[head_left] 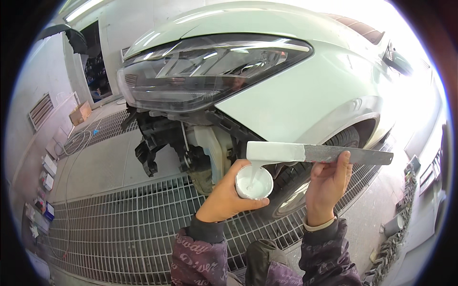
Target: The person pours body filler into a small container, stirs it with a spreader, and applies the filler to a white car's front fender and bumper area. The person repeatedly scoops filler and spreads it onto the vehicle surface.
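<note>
My left hand is wrapped round a small white cup with pale liquid paint inside. In my right hand is a flat metal mixing stick, gripped between thumb and fingers near its grey end. Its other end is coated in white paint and hangs just above the cup. From that coated end a stream of paint runs down into the cup. Behind both hands stands a pale green car with its headlight exposed and its front bumper off.
Metal floor grating spreads below me. The car's front wheel is close behind my hands. To the left are a coiled hose, a cardboard box and several small boxes along the wall. A can stands at the right.
</note>
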The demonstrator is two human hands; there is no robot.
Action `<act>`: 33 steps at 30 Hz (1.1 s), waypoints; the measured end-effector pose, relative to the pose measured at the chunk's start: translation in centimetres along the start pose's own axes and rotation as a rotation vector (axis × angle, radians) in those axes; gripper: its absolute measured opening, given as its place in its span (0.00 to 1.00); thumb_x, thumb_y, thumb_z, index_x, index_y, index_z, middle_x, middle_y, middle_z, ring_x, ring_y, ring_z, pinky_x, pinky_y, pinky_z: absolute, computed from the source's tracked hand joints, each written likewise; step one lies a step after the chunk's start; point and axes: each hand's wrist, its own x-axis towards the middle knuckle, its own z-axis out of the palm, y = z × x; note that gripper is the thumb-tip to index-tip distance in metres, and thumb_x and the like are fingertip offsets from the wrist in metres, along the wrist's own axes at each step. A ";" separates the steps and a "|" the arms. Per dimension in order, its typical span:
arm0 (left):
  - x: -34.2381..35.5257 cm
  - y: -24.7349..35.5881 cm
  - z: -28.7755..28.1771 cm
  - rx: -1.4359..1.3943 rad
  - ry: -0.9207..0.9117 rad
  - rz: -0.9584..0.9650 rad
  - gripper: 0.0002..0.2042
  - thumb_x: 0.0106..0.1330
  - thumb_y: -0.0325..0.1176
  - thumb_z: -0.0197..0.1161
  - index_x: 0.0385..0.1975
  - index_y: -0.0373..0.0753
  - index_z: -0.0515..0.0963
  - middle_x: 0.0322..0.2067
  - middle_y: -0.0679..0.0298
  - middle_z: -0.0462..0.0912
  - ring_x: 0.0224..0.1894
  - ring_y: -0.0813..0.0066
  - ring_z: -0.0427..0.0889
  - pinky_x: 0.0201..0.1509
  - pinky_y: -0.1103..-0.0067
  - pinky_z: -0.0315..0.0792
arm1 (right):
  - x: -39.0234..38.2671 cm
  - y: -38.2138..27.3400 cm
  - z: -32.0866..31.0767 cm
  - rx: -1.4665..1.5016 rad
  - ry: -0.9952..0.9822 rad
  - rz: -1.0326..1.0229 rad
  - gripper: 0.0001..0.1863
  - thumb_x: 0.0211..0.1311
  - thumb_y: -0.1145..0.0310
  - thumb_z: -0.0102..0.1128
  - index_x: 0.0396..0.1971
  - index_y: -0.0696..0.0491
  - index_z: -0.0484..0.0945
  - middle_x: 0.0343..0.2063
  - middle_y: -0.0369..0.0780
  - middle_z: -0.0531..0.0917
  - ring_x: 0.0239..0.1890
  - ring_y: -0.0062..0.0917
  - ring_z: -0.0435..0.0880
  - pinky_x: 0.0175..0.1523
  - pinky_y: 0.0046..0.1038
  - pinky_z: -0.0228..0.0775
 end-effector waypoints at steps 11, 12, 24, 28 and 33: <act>-0.3 0.9 1.7 0.061 0.112 0.129 0.35 0.52 0.24 0.80 0.61 0.41 0.69 0.53 0.65 0.78 0.58 0.76 0.76 0.61 0.75 0.73 | -0.8 -3.9 1.2 -0.395 -0.315 -0.187 0.11 0.77 0.63 0.57 0.41 0.57 0.78 0.26 0.40 0.84 0.19 0.20 0.80 0.23 0.19 0.71; -0.2 1.0 2.3 0.046 0.112 0.142 0.35 0.52 0.24 0.79 0.61 0.41 0.69 0.53 0.65 0.78 0.57 0.76 0.77 0.61 0.75 0.73 | -0.9 -4.2 1.4 -0.493 -0.473 -0.197 0.11 0.77 0.64 0.58 0.41 0.58 0.78 0.26 0.39 0.84 0.19 0.20 0.81 0.23 0.19 0.71; 0.1 1.4 3.8 -0.020 0.225 0.233 0.36 0.54 0.27 0.81 0.62 0.39 0.69 0.54 0.66 0.77 0.59 0.77 0.75 0.63 0.75 0.71 | 4.1 -2.7 1.7 -0.122 -0.084 0.079 0.15 0.79 0.58 0.55 0.44 0.56 0.75 0.25 0.40 0.82 0.15 0.21 0.72 0.21 0.22 0.61; 0.3 1.0 3.3 -0.060 0.163 0.142 0.38 0.54 0.26 0.81 0.64 0.39 0.67 0.55 0.66 0.77 0.60 0.76 0.75 0.64 0.74 0.71 | 4.5 -1.8 1.3 -0.075 -0.014 0.073 0.15 0.79 0.56 0.55 0.43 0.55 0.74 0.25 0.40 0.81 0.17 0.21 0.72 0.21 0.24 0.58; -0.2 0.5 2.8 -0.095 0.069 0.079 0.39 0.54 0.33 0.83 0.64 0.38 0.66 0.52 0.61 0.79 0.56 0.71 0.78 0.62 0.74 0.73 | 4.7 -1.5 1.1 -0.082 -0.021 0.065 0.15 0.79 0.56 0.55 0.43 0.55 0.75 0.25 0.39 0.81 0.17 0.20 0.71 0.21 0.24 0.58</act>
